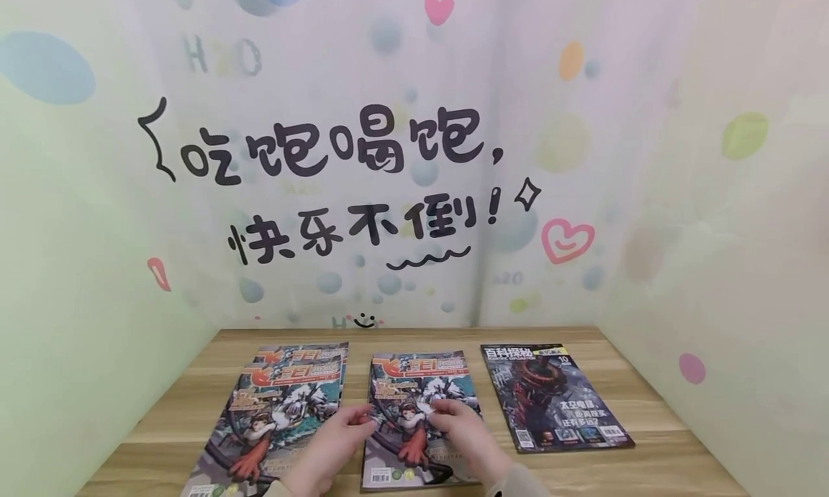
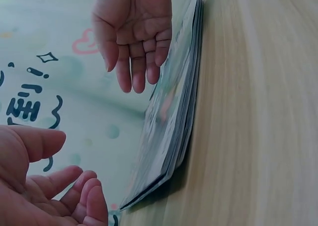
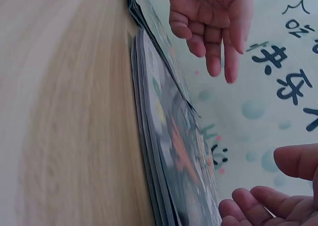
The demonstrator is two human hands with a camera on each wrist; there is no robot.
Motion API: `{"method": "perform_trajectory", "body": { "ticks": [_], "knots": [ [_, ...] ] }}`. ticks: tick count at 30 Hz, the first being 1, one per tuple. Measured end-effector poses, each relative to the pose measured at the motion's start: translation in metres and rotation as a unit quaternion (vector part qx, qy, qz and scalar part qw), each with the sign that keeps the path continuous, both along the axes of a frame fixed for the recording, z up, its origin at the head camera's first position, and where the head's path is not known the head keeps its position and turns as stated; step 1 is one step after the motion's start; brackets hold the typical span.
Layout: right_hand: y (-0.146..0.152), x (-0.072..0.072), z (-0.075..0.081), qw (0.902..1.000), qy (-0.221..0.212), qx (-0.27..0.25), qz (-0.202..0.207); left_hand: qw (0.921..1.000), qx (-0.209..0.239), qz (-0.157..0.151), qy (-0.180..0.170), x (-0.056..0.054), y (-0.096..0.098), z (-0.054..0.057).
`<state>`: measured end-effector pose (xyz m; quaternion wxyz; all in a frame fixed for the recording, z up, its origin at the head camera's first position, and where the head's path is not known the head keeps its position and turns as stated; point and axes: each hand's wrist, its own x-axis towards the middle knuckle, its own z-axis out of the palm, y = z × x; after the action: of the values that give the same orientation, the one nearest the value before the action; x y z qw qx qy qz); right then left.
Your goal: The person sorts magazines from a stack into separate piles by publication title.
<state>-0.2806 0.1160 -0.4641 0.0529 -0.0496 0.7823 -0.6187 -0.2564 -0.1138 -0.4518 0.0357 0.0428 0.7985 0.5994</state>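
Note:
A colourful comic-style magazine [image 1: 414, 454] lies in the middle of the table; the wrist views show several magazines stacked there, edges close together. My left hand [image 1: 340, 436] hovers at its left side, fingers loosely bent, holding nothing. Over its right half, my right hand [image 1: 469, 432] is likewise relaxed, with nothing in its grasp. Both palms face each other, as the left wrist view shows with my left hand [image 2: 54, 181] below and my right hand [image 2: 136, 37] above. In the right wrist view, my right hand [image 3: 278, 196] appears apart from the stack [image 3: 169, 151].
To the left lie overlapping magazines [image 1: 259, 418] with the same cover. A darker magazine [image 1: 557, 396] lies alone at the right. Wood-grain tabletop [image 1: 673, 454] surrounds them, bounded by a printed back wall [image 1: 363, 288] and pale side walls.

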Motion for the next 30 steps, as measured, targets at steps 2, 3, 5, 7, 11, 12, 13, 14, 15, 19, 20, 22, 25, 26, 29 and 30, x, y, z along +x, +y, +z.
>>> {"method": "perform_trajectory", "body": {
  "ticks": [2, 3, 5, 7, 11, 12, 13, 14, 15, 19, 20, 22, 25, 26, 29, 30],
  "knots": [
    [0.006, -0.001, -0.002, 0.9998, 0.007, 0.004, -0.017, 1.0000, 0.004, 0.007, 0.004, -0.002, 0.005, -0.001],
    [0.010, -0.002, -0.003, 0.9997, 0.010, 0.006, -0.023, 0.9999, 0.005, 0.013, 0.004, -0.004, 0.007, -0.002],
    [0.016, -0.002, -0.004, 0.9993, 0.013, 0.003, -0.034, 0.9997, 0.004, 0.024, 0.002, -0.007, 0.012, -0.003],
    [0.022, -0.002, -0.004, 0.9991, 0.014, 0.001, -0.040, 0.9992, 0.008, 0.039, -0.007, -0.010, 0.017, -0.005],
    [0.031, -0.002, -0.004, 0.9980, 0.016, 0.007, -0.060, 0.9972, 0.026, 0.064, -0.027, -0.014, 0.025, -0.009],
    [0.034, -0.002, -0.005, 0.9976, 0.016, 0.010, -0.067, 0.9966, 0.030, 0.070, -0.032, -0.014, 0.027, -0.010],
    [0.035, -0.002, -0.005, 0.9972, 0.014, 0.011, -0.073, 0.9958, 0.033, 0.077, -0.036, -0.015, 0.029, -0.011],
    [0.037, -0.002, -0.005, 0.9968, 0.014, 0.012, -0.078, 0.9954, 0.037, 0.081, -0.037, -0.015, 0.030, -0.012],
    [0.038, -0.002, -0.005, 0.9965, 0.015, 0.013, -0.082, 0.9950, 0.040, 0.084, -0.037, -0.015, 0.031, -0.014],
    [0.043, -0.001, -0.006, 0.9961, 0.014, -0.002, -0.087, 0.9940, 0.050, 0.091, -0.035, -0.015, 0.035, -0.018],
    [0.044, -0.002, -0.007, 0.9959, 0.014, -0.005, -0.089, 0.9939, 0.051, 0.091, -0.035, -0.014, 0.035, -0.019],
    [0.045, -0.002, -0.008, 0.9952, 0.014, -0.005, -0.096, 0.9934, 0.051, 0.097, -0.034, -0.015, 0.035, -0.021],
    [0.046, -0.003, -0.010, 0.9929, 0.009, 0.007, -0.118, 0.9927, 0.049, 0.105, -0.036, -0.015, 0.034, -0.024],
    [0.047, -0.003, -0.011, 0.9919, 0.006, 0.011, -0.127, 0.9925, 0.049, 0.106, -0.035, -0.016, 0.033, -0.025],
    [0.048, -0.003, -0.012, 0.9892, 0.002, 0.027, -0.144, 0.9925, 0.051, 0.107, -0.031, -0.017, 0.032, -0.028],
    [0.048, -0.003, -0.013, 0.9887, 0.001, 0.030, -0.147, 0.9924, 0.049, 0.108, -0.030, -0.017, 0.031, -0.029]
  ]
}}
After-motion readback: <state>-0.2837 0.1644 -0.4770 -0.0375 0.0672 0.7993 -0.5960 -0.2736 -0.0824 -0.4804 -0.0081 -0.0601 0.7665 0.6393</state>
